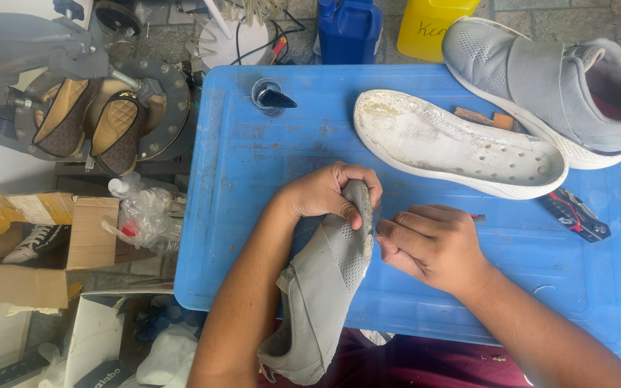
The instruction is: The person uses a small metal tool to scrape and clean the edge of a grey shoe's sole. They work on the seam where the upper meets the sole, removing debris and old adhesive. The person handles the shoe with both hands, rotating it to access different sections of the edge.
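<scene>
- Grey mesh shoe upper (pixel 321 287), sole-less, is gripped at its toe by left hand (pixel 323 192), fingers clenched round it.
- Right hand (pixel 429 244) fingers pinch a small thin tool (pixel 477 217) against its edge.
- Detached white rubber sole (pixel 461 144) lies upper right on blue plastic worktop (pixel 253 215), not yet joined.

My left hand (pixel 323 192) and my right hand (pixel 429 246) are both bare. I wear no gloves, no rings and no watch. My arms are bare too, with no sleeves on them. My nails are cut short.
</scene>
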